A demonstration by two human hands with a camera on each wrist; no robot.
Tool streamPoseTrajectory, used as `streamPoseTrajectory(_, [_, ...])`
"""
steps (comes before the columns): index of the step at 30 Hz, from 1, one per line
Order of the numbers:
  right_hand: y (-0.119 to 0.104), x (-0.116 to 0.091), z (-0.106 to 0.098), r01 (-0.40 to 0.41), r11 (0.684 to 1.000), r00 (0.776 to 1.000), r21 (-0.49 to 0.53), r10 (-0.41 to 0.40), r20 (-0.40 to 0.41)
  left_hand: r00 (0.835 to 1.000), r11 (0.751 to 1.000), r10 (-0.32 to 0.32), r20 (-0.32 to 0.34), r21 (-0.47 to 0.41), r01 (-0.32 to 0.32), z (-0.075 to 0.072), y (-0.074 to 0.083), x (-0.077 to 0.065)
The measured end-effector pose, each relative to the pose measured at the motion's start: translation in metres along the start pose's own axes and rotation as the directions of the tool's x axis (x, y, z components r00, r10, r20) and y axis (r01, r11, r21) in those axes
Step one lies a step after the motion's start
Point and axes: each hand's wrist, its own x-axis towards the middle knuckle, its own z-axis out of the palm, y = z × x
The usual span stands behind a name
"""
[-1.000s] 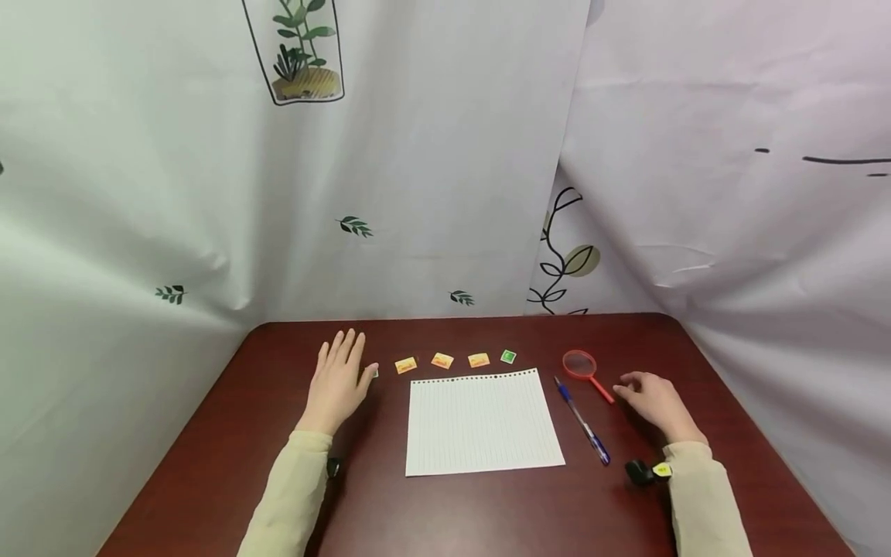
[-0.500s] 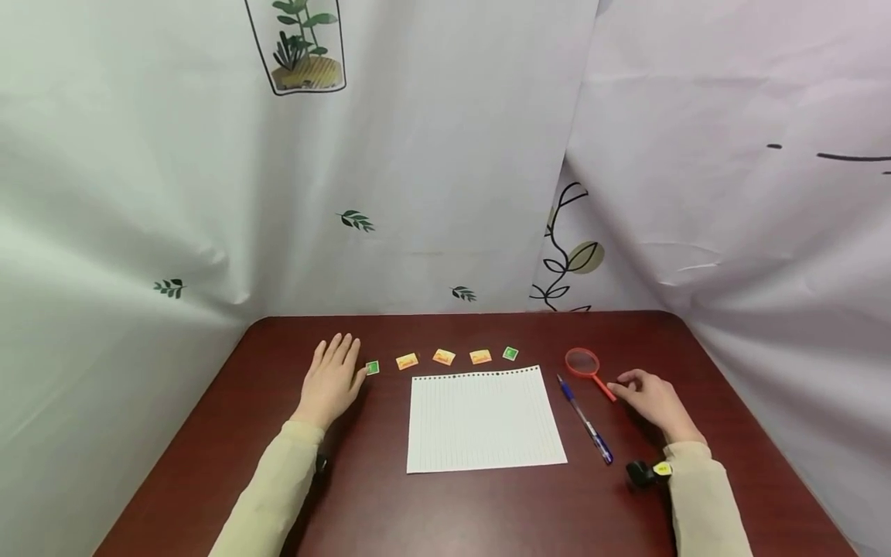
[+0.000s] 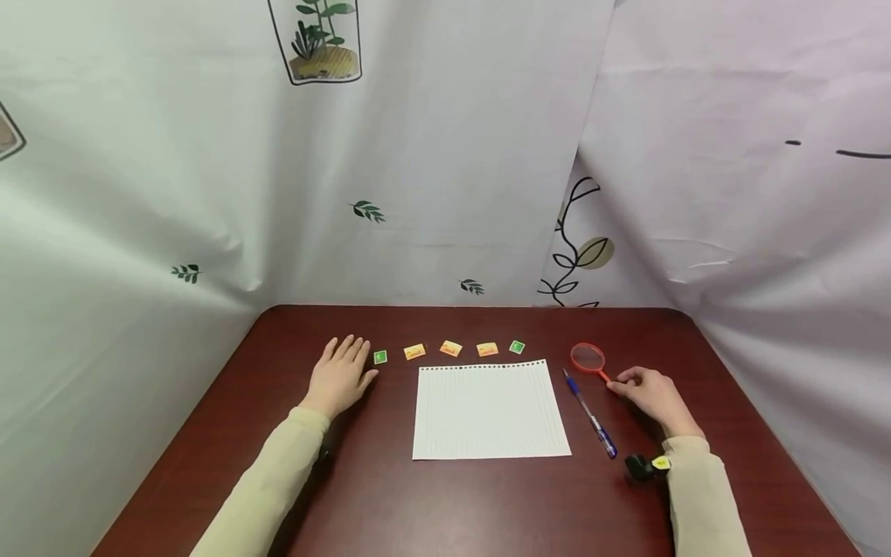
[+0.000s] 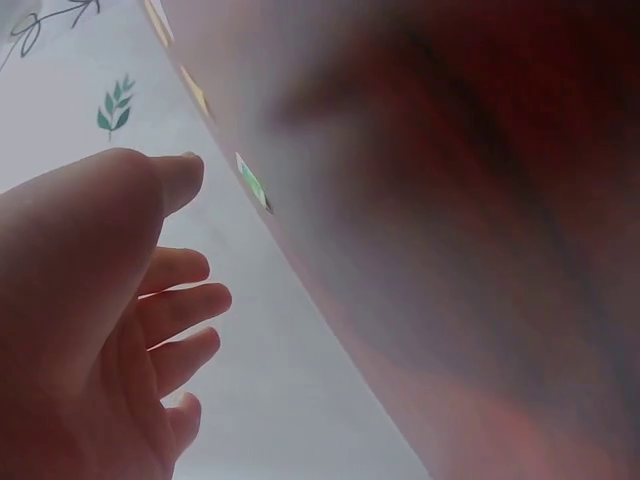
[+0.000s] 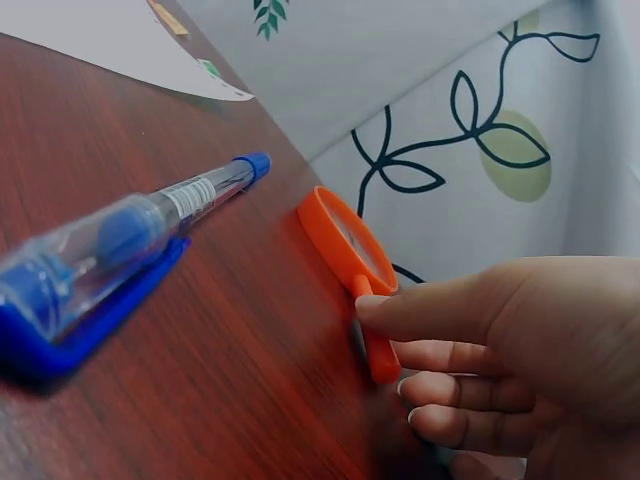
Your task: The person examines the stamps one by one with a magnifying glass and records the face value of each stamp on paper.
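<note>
In the head view, a red-orange magnifying glass (image 3: 588,357) lies at the right of the table. My right hand (image 3: 650,396) pinches its handle; the right wrist view shows the thumb over the handle (image 5: 376,345) with the fingers curled behind it. Far to the left, my left hand (image 3: 339,377) is spread palm down by the table, its fingers straight and holding nothing. Just right of its fingertips lies a small green stamp-like piece (image 3: 380,357), apart from the hand.
Three orange stamp-like pieces, one of them (image 3: 451,348), and a second green one (image 3: 517,346) continue the row. A lined sheet of paper (image 3: 491,411) lies mid-table. Beside it is a blue ballpoint pen (image 3: 589,414). White printed cloth (image 3: 445,155) hangs around the table (image 3: 445,510).
My left hand has shifted left, uncovering the left green piece. My right hand has moved onto the magnifying glass handle and pinches it. The head view has tilted slightly.
</note>
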Motion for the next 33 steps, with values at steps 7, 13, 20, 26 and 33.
streamPoseTrajectory(7, [-0.001, 0.000, -0.002, -0.016, 1.000, 1.000, 0.004, 0.016, 0.023, 0.999, 0.999, 0.027, 0.044, -0.018, -0.027, 0.003, -0.006, 0.003])
streamPoseTrajectory(13, [0.002, 0.005, -0.003, 0.009, 1.000, 1.000, -0.021, -0.009, 0.014, 0.987, 0.988, 0.025, 0.158, -0.151, -0.001, 0.004, -0.004, 0.009])
streamPoseTrajectory(20, [0.001, 0.004, -0.004, 0.018, 0.999, 1.000, -0.042, -0.018, 0.000, 0.976, 0.972, 0.019, 0.215, -0.232, 0.032, 0.006, -0.003, 0.010])
streamPoseTrajectory(26, [-0.012, 0.004, -0.002, 0.001, 1.000, 0.998, -0.031, -0.003, -0.067, 0.970, 0.966, 0.011, 0.241, -0.252, 0.051, 0.006, -0.003, 0.008])
streamPoseTrajectory(33, [-0.059, 0.016, 0.011, 0.109, 0.994, 0.975, 0.025, -0.102, -0.200, 0.968, 0.965, 0.006, 0.252, -0.254, 0.060, 0.007, -0.003, 0.001])
